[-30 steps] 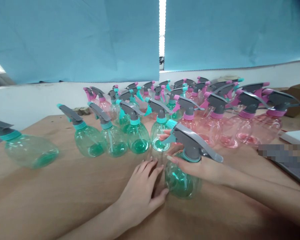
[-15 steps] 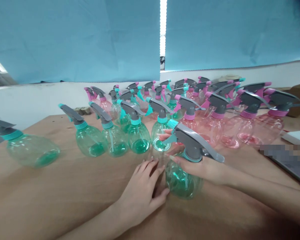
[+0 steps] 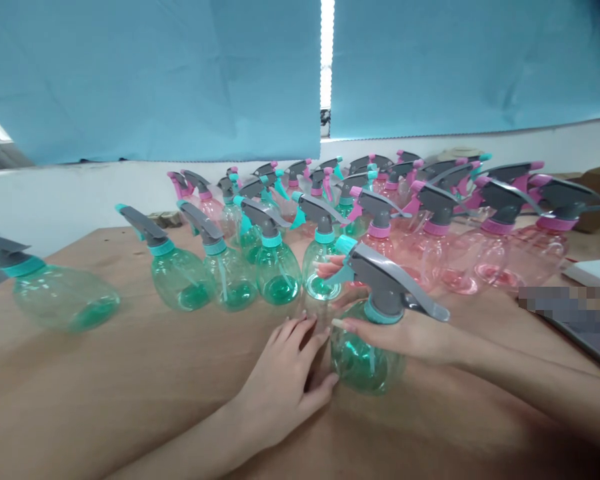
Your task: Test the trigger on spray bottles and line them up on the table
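A green spray bottle (image 3: 363,370) with a grey and turquoise trigger head stands upright before me. My right hand (image 3: 413,337) is closed around its neck from the right, thumb lying across the near side. Fingertips of that hand show at the turquoise trigger; the palm is partly hidden by the head. My left hand (image 3: 283,383) lies on the table just left of the bottle, fingers stretched forward and slightly bent, with the thumb close to the bottle's side. Nothing shows in it. Behind stands a row of green bottles, among them one green spray bottle (image 3: 279,273).
Several pink spray bottles (image 3: 433,257) crowd the back right. Another green bottle (image 3: 65,300) stands apart at far left. A dark flat device (image 3: 580,327), partly blurred, and a white object (image 3: 597,272) lie at right on the wooden table (image 3: 130,387). Blue curtains (image 3: 180,80) hang behind.
The fingers of my right hand have shifted slightly at the trigger, and the thumb has moved a little on the bottle. My left hand and the other bottles stay in place.
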`<state>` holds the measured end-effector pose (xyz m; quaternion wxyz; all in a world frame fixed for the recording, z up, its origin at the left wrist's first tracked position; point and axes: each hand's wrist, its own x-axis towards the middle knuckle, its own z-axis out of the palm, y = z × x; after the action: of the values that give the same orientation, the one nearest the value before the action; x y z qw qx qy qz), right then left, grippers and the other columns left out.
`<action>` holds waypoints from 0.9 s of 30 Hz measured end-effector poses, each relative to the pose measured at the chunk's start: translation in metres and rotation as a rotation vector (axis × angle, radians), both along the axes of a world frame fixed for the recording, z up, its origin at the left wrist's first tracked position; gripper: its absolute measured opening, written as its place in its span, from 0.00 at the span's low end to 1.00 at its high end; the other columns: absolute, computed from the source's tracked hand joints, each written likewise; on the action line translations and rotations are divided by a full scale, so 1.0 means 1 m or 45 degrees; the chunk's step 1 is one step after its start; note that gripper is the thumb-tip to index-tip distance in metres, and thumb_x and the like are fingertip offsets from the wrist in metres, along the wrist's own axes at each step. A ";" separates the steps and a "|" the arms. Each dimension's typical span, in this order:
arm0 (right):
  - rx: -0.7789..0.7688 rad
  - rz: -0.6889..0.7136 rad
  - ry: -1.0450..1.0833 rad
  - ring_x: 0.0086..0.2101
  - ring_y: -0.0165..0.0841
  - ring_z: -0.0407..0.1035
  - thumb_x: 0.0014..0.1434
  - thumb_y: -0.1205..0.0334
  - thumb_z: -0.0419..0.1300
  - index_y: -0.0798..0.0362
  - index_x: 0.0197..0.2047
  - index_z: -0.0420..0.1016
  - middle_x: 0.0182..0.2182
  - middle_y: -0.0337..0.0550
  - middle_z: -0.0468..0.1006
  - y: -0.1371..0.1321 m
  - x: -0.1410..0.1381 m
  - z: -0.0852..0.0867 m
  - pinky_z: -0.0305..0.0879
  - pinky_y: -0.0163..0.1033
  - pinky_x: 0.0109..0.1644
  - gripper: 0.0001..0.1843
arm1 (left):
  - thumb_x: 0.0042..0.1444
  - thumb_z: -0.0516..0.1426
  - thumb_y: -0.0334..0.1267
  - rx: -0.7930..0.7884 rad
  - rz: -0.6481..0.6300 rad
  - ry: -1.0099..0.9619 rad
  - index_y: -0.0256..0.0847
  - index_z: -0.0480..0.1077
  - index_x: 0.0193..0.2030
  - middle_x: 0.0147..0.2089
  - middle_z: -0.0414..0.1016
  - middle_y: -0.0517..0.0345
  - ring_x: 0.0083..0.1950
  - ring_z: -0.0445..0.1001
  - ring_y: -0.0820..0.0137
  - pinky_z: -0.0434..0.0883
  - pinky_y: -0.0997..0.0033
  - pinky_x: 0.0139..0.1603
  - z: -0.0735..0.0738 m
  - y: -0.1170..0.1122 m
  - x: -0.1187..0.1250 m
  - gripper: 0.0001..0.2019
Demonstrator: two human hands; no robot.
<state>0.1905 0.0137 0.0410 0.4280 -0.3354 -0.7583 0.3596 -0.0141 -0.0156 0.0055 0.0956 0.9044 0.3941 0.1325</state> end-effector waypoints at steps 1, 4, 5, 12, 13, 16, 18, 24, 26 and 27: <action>0.013 0.006 -0.010 0.41 0.35 0.76 0.56 0.59 0.62 0.44 0.51 0.68 0.52 0.42 0.75 0.000 0.000 0.000 0.77 0.43 0.46 0.19 | 0.58 0.59 0.39 0.007 -0.002 0.001 0.39 0.65 0.57 0.60 0.65 0.44 0.63 0.60 0.49 0.60 0.45 0.60 -0.001 0.000 0.000 0.20; 0.036 0.012 -0.019 0.41 0.35 0.76 0.57 0.59 0.61 0.45 0.48 0.70 0.46 0.41 0.78 0.001 0.000 -0.001 0.76 0.42 0.46 0.14 | 0.58 0.59 0.40 0.022 -0.001 0.015 0.39 0.64 0.59 0.61 0.64 0.43 0.63 0.59 0.49 0.60 0.44 0.61 -0.003 0.000 -0.001 0.22; 0.033 0.015 -0.008 0.41 0.35 0.76 0.57 0.60 0.61 0.45 0.51 0.69 0.46 0.41 0.78 0.001 0.001 -0.001 0.76 0.42 0.46 0.17 | 0.58 0.59 0.40 0.022 0.002 0.021 0.39 0.64 0.59 0.61 0.64 0.43 0.63 0.59 0.49 0.60 0.45 0.61 -0.003 0.000 -0.001 0.23; -0.007 0.095 0.018 0.41 0.33 0.76 0.58 0.65 0.60 0.38 0.65 0.52 0.61 0.43 0.65 0.001 0.003 0.000 0.77 0.39 0.42 0.34 | 0.59 0.58 0.40 0.020 -0.002 0.041 0.37 0.63 0.60 0.62 0.63 0.42 0.64 0.58 0.49 0.60 0.44 0.61 -0.002 0.001 0.000 0.23; -0.001 0.099 0.009 0.41 0.34 0.76 0.58 0.65 0.59 0.38 0.65 0.52 0.61 0.43 0.66 0.001 0.004 0.001 0.77 0.40 0.42 0.35 | 0.59 0.58 0.40 0.018 -0.002 0.038 0.38 0.64 0.59 0.62 0.63 0.42 0.64 0.58 0.49 0.60 0.44 0.61 -0.002 0.001 0.000 0.22; -0.010 0.105 -0.007 0.41 0.35 0.77 0.58 0.65 0.59 0.37 0.66 0.51 0.58 0.42 0.69 0.001 0.004 0.003 0.77 0.41 0.42 0.36 | 0.59 0.59 0.40 0.016 0.001 0.028 0.38 0.64 0.59 0.61 0.64 0.42 0.64 0.59 0.49 0.61 0.44 0.60 -0.003 0.000 -0.001 0.22; -0.006 0.103 -0.040 0.40 0.35 0.77 0.58 0.65 0.58 0.38 0.64 0.55 0.55 0.41 0.73 0.001 0.004 0.006 0.77 0.41 0.41 0.33 | 0.58 0.59 0.40 0.015 0.006 0.029 0.38 0.65 0.59 0.61 0.64 0.42 0.64 0.59 0.49 0.61 0.44 0.60 -0.003 0.000 -0.001 0.22; -0.026 0.154 -0.111 0.38 0.34 0.77 0.58 0.69 0.57 0.41 0.54 0.69 0.45 0.39 0.79 0.002 0.004 0.014 0.76 0.39 0.40 0.22 | 0.59 0.58 0.41 0.031 0.006 0.024 0.38 0.64 0.59 0.61 0.64 0.42 0.64 0.59 0.49 0.61 0.44 0.60 -0.004 0.001 -0.002 0.22; -0.021 0.132 -0.114 0.36 0.34 0.77 0.57 0.68 0.58 0.41 0.56 0.68 0.45 0.39 0.79 0.002 0.004 0.014 0.76 0.39 0.38 0.23 | 0.59 0.58 0.41 0.032 0.006 0.035 0.38 0.64 0.59 0.62 0.64 0.42 0.64 0.59 0.49 0.61 0.44 0.60 -0.004 0.000 -0.001 0.22; -0.022 0.125 -0.110 0.35 0.33 0.77 0.57 0.68 0.58 0.40 0.57 0.67 0.46 0.40 0.78 0.002 0.004 0.014 0.76 0.39 0.37 0.24 | 0.59 0.58 0.41 0.032 0.005 0.042 0.37 0.64 0.60 0.62 0.64 0.42 0.64 0.59 0.49 0.60 0.44 0.60 -0.004 0.000 -0.001 0.23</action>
<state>0.1947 0.0160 0.0546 0.3738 -0.3167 -0.7885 0.3718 -0.0154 -0.0154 0.0020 0.0774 0.9068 0.3958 0.1229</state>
